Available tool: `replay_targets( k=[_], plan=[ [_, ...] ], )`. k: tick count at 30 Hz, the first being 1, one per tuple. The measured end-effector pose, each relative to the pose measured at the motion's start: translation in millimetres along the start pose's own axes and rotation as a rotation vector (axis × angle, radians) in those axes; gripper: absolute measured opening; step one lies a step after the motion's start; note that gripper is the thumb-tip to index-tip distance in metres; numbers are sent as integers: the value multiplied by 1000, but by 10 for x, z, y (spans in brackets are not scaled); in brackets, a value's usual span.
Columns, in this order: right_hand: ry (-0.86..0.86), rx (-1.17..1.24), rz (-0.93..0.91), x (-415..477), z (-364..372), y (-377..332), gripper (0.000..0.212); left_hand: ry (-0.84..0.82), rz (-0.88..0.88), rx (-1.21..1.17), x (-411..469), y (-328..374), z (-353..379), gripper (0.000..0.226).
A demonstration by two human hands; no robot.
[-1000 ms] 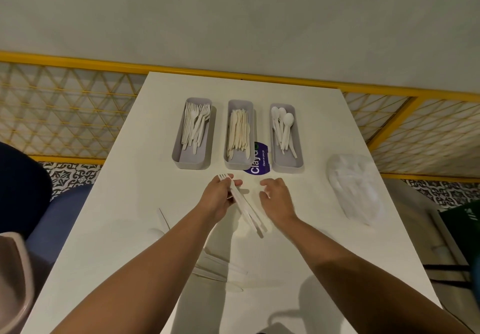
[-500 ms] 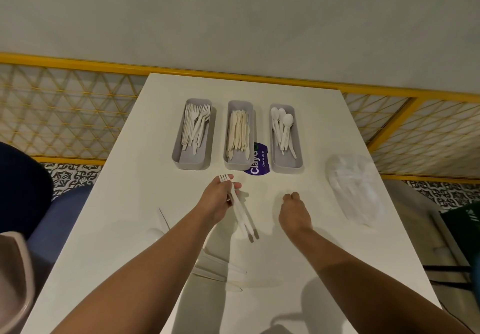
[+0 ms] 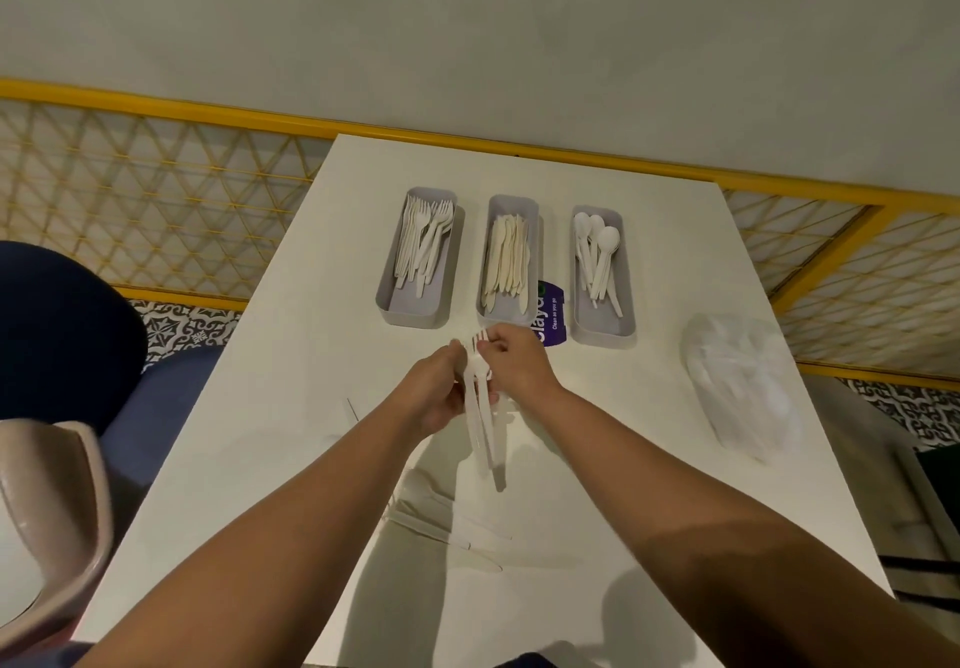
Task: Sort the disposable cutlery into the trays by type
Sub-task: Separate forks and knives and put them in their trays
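Note:
Three grey trays stand side by side at the far middle of the white table [image 3: 649, 407]. The left tray [image 3: 387, 298] holds forks, the middle tray [image 3: 485, 314] holds cream knives, the right tray [image 3: 626, 327] holds spoons. Just in front of the middle tray my left hand [image 3: 434, 394] grips a small bundle of white plastic forks [image 3: 483, 423], tines pointing away, handles hanging toward me. My right hand [image 3: 517, 366] pinches the tine end of that same bundle. Several loose white cutlery pieces [image 3: 441, 511] lie on the table near my forearms.
A crumpled clear plastic bag [image 3: 737, 386] lies at the right side of the table. A purple label [image 3: 548, 314] peeks out between the middle and right trays. A yellow lattice railing [image 3: 156, 210] runs behind the table. A beige chair [image 3: 47, 511] is at the left.
My right hand has moved left from the table to the fork tines held by my left hand. The bundle now hangs more upright between both hands.

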State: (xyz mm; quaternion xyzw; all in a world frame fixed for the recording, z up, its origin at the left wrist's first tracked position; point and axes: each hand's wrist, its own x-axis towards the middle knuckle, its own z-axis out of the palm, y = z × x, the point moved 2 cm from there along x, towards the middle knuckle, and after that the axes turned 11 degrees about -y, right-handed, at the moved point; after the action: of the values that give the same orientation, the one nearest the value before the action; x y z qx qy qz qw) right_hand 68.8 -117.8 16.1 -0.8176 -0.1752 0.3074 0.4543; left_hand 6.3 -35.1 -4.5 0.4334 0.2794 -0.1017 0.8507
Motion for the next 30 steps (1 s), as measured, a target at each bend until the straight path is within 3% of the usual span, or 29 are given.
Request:
replay_targets(
  k=[2,5,9,20,25,30],
  plan=[
    [-11,57,12,12,72,-48,17,-25,10,9,-61,49,-20,41],
    [-89,131,15,9,211,-142,20,-78,45,144,-130,98,-123,30],
    [-124,-53,-19,-17,341,-165,25,-10,52,153,-211,128,-413,12],
    [-555,-532,-182,-401,979,121,8,125,145,44,-540,214,-978,14],
    [-553,-760,-155,-493,1176,184,45,152,145,42,-662,163,-1076,12],
    [-449,-862,-79,-418,1185,261,29,162,145,24,-753,125,-1139,10]
  ],
)
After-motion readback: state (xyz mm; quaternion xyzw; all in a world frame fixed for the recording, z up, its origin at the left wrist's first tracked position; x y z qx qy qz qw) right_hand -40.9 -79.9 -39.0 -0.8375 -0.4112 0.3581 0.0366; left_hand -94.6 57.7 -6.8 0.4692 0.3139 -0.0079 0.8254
